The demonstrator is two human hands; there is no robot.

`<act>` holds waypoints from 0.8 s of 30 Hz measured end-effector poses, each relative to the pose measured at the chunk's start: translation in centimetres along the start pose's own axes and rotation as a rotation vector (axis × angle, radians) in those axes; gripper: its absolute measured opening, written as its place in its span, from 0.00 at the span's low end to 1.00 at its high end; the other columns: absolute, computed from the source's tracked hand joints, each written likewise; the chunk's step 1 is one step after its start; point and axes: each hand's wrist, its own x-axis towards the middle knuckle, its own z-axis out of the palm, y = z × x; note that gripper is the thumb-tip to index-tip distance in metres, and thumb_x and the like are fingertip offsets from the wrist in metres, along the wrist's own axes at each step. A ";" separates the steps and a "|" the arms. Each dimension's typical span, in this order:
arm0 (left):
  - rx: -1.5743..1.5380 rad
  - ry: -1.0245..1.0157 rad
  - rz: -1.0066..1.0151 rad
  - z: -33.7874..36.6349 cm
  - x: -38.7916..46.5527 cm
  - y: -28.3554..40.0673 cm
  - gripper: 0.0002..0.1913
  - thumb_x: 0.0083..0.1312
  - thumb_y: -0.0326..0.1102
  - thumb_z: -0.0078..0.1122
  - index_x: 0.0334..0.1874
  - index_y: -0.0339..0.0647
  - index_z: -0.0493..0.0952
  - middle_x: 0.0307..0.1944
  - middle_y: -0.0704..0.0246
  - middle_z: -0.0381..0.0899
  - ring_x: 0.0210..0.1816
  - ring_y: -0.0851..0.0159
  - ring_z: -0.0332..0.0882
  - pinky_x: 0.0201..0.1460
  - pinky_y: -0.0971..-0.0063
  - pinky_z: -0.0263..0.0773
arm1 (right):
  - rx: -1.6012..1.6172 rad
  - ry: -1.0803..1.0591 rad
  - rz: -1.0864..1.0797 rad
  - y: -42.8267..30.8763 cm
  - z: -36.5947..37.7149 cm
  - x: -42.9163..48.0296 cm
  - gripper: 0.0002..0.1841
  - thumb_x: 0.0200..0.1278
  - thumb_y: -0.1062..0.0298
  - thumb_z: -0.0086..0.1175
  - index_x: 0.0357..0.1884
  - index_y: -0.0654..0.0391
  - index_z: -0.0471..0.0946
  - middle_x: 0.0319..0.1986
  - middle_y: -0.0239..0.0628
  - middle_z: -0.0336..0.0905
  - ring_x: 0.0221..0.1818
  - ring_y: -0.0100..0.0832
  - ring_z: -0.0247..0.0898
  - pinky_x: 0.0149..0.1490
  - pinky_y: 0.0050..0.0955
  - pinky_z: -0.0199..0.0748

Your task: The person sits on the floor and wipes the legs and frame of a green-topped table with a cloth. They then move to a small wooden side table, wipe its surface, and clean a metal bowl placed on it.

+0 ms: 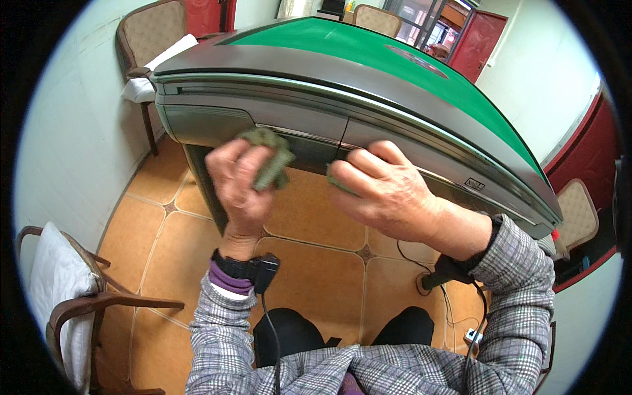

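In my left hand (242,180) is a bunched green cloth (271,158), held near the front edge of a table with a green felt top (345,44) and grey side panels (296,106). To the right, my right hand (382,190) is curled into a fist in front of the same side. A small bit of green cloth (340,180) shows under its fingers; the rest of it is hidden. Both hands look slightly blurred. Whether either cloth touches the panel I cannot tell.
A wooden armchair with a white cushion (59,281) stands at the lower left. Another padded chair (153,34) is by the left wall, and one more (577,212) at the right. Black cables hang from both wrists. A white power strip (473,336) lies on the tiled floor (316,276).
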 end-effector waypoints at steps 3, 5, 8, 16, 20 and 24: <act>0.074 0.131 -0.178 -1.2 1.1 -3.2 0.19 0.61 0.21 0.72 0.54 0.45 0.86 0.54 0.63 0.80 0.59 0.54 0.78 0.65 0.62 0.73 | 0.009 0.059 -0.015 0.3 1.1 2.4 0.10 0.46 0.58 0.60 0.31 0.48 0.81 0.39 0.30 0.69 0.48 0.32 0.70 0.54 0.37 0.68; 0.047 0.187 -0.241 -2.1 1.9 -5.3 0.16 0.65 0.21 0.71 0.55 0.43 0.85 0.55 0.62 0.81 0.60 0.57 0.79 0.67 0.63 0.72 | 0.000 0.117 -0.008 0.3 1.9 4.4 0.08 0.48 0.58 0.61 0.31 0.47 0.82 0.38 0.29 0.70 0.48 0.32 0.70 0.55 0.36 0.68; 0.041 0.266 -0.379 -3.0 2.8 -7.6 0.13 0.71 0.24 0.67 0.57 0.37 0.84 0.55 0.64 0.81 0.59 0.59 0.80 0.66 0.65 0.74 | 0.021 0.215 0.021 0.0 3.2 7.8 0.13 0.47 0.61 0.62 0.38 0.47 0.83 0.40 0.30 0.68 0.46 0.32 0.70 0.55 0.35 0.69; 0.083 0.206 -0.240 -0.9 0.8 -4.2 0.18 0.65 0.22 0.68 0.58 0.40 0.85 0.57 0.62 0.80 0.62 0.53 0.78 0.69 0.59 0.72 | 0.020 0.198 0.055 -0.7 3.1 7.0 0.11 0.47 0.60 0.62 0.36 0.45 0.83 0.40 0.28 0.68 0.48 0.32 0.70 0.56 0.35 0.70; -0.083 0.004 -0.190 0.8 -1.5 2.1 0.22 0.56 0.20 0.71 0.55 0.44 0.88 0.55 0.64 0.79 0.60 0.54 0.77 0.66 0.61 0.73 | 0.032 0.026 0.073 -0.4 1.3 2.1 0.17 0.48 0.61 0.63 0.44 0.45 0.84 0.47 0.30 0.74 0.50 0.33 0.73 0.55 0.38 0.71; -0.186 -0.213 0.012 1.9 -1.9 5.5 0.24 0.51 0.24 0.75 0.53 0.47 0.90 0.53 0.67 0.80 0.55 0.54 0.77 0.60 0.59 0.76 | 0.076 -0.086 0.131 -0.6 -1.0 -2.0 0.18 0.49 0.63 0.63 0.46 0.46 0.84 0.50 0.32 0.76 0.53 0.35 0.75 0.56 0.39 0.71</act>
